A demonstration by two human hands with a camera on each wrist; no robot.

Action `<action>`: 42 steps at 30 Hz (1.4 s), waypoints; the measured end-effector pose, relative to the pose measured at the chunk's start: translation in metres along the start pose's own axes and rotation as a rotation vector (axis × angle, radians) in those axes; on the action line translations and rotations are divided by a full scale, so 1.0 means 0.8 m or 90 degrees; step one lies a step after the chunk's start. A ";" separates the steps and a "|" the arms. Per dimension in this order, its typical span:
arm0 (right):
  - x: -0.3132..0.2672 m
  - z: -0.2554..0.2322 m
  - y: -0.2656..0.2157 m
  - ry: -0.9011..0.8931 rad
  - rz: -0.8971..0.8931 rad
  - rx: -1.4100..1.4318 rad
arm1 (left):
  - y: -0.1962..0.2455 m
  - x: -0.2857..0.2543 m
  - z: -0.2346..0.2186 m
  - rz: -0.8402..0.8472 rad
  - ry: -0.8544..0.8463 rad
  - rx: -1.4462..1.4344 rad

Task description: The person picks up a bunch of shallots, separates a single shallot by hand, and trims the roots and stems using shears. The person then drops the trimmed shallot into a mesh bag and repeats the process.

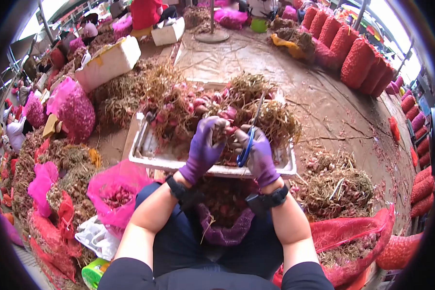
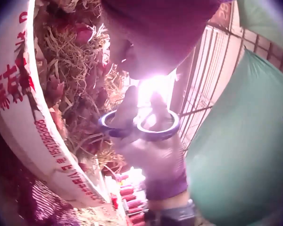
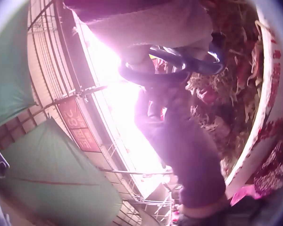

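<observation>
- The left grip [image 1: 203, 151], gloved in purple, has its fingers bent close on a small red bulb [image 1: 231, 130], mostly hidden behind them; glare washes out that spot in both wrist views.
- The right grip [image 1: 262, 157] is curled through the loops of blue-handled scissors [image 1: 250, 140], blades pointing just past twelve o'clock; I can't make out their tips against the stalks.
- Taking the white tray [image 1: 217, 170] as the dial, the person sits at six. It is heaped with bulbs and dry stalks; its support is hidden.
- At six, between the knees, a purple net bag [image 1: 224, 236] holds shadowed bulbs.
- At eight, a pink net bag [image 1: 130, 175] holds more.
- At four, red netting [image 1: 343, 226] holds dry stalks.
- Brown sheeting [image 1: 217, 58] covers the floor at twelve; full red sacks [image 1: 357, 60] stand at two.
- Green cloth [image 2: 245, 141] hangs overhead.
</observation>
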State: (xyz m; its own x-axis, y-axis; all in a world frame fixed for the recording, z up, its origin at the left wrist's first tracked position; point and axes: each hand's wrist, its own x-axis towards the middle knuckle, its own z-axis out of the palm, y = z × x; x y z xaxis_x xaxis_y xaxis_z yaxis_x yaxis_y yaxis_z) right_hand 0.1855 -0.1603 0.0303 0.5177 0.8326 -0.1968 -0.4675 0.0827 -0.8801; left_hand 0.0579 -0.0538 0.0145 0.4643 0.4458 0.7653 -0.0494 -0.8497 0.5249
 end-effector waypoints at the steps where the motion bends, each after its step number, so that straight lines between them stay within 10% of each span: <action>1: -0.002 0.003 0.003 -0.027 0.004 0.042 | 0.006 0.003 -0.001 0.039 -0.009 0.009; 26: 0.001 -0.001 0.009 0.005 -0.109 -0.033 | 0.018 -0.024 0.021 -0.097 -0.027 -0.049; 42: -0.004 0.002 0.004 -0.020 -0.190 -0.067 | 0.019 -0.017 0.011 -0.006 -0.062 -0.011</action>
State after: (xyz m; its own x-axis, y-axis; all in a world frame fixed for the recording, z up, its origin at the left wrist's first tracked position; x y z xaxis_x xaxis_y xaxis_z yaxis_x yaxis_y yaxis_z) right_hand 0.1813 -0.1615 0.0287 0.5973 0.7971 0.0888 -0.2214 0.2702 -0.9370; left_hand 0.0586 -0.0757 0.0086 0.5490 0.4228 0.7210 -0.0592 -0.8408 0.5381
